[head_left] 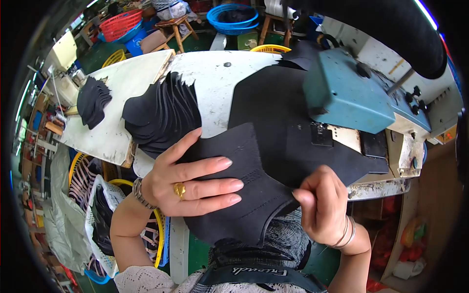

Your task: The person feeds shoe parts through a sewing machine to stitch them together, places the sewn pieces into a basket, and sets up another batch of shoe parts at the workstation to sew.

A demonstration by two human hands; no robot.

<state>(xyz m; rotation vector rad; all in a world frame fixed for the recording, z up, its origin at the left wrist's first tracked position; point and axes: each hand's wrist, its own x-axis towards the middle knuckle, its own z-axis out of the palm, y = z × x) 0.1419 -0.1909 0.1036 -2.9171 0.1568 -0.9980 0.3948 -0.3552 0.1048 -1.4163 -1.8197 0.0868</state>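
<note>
My left hand [198,188], with a gold ring on one finger, lies flat with its fingers spread on a black piece [259,195] that has stitched or perforated lines. The fingers of my right hand [322,205] are pinched together at the right edge of that same piece, near its narrow corner. Beyond it, a larger black sheet [266,97] lies on the white table [215,66] and reaches under the blue-green machine head [349,93]. A fanned stack of black pieces [163,115] sits left of the sheet.
A smaller black stack [93,102] rests on the left table part. Below at the left are a white basket [100,219] and yellow-rimmed baskets. Red [121,25] and blue [233,19] baskets and wooden stools stand behind. Part of a person shows at the top. A dark tube hangs upper right.
</note>
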